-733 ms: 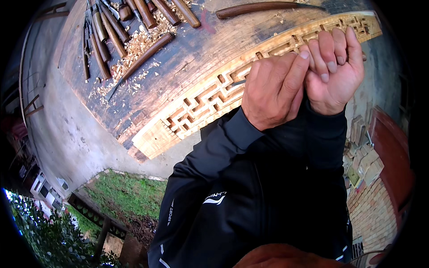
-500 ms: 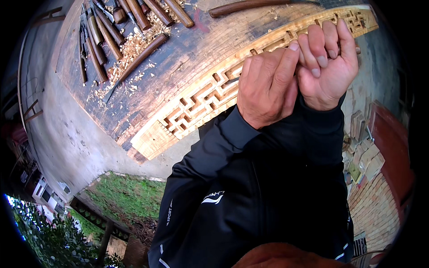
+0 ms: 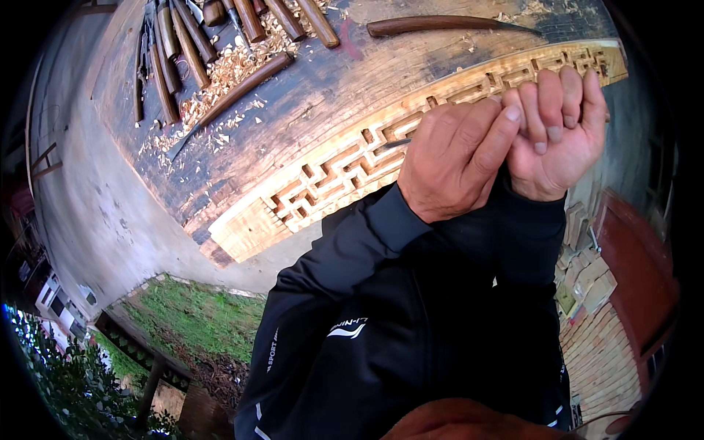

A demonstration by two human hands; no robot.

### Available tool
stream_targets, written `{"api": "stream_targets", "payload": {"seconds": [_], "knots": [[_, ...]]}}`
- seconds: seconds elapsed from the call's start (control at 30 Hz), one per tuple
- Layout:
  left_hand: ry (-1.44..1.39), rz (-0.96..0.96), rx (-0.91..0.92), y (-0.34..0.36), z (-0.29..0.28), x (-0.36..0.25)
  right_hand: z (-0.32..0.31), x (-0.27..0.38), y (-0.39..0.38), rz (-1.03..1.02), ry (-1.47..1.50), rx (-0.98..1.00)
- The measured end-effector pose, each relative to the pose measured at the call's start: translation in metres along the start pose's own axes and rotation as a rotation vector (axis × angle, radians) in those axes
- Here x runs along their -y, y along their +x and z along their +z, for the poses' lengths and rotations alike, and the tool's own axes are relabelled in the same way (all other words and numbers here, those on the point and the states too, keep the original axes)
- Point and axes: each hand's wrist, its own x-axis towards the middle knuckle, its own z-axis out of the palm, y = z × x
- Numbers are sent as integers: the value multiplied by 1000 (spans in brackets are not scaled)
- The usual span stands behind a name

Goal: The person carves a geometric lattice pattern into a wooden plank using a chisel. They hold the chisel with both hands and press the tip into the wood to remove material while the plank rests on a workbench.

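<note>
Left hand (image 3: 458,161): clamped on a carving tool (image 3: 398,143), seen from the back, reaching in from a black sleeve (image 3: 345,246).
Right hand (image 3: 557,139): curled around the same tool, turned palm toward the camera, pressed close beside the left — together over a carved board (image 3: 249,227).
Carving tool: mostly hidden inside both hands, showing only as a slim dark blade on the left and a wooden handle end (image 3: 607,116) on the right.
Blade position: pointed left over the carved grooves — impossible to tell whether touching the wood.
Carved board: lying along the near edge of a desk (image 3: 330,110), slanting from lower left to upper right, cut with a maze-like, right-angled pattern, plain at the left end, partly covered by the hands.
Desk: wooden, darkly stained, strewn with pale shavings (image 3: 242,62) at the upper left.
Loose chisel (image 3: 249,84): resting slantwise beside the shavings.
Curved-handled tool (image 3: 433,26): laid beyond the board, pointed right.
Wooden-handled tools (image 3: 188,55): bunched at the far left.
</note>
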Motion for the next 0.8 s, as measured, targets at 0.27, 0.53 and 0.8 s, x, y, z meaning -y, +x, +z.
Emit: {"api": "stream_targets", "payload": {"seconds": [0.27, 0.53, 0.8], "knots": [[-26, -64, 26, -1, -4, -2, 2, 2, 8, 41, -91, 110], [-11, -93, -7, 0, -5, -1, 7, 1, 11, 96, -108, 112], [-11, -126, -18, 2, -4, 0, 9, 0, 20, 169, -139, 44]]}}
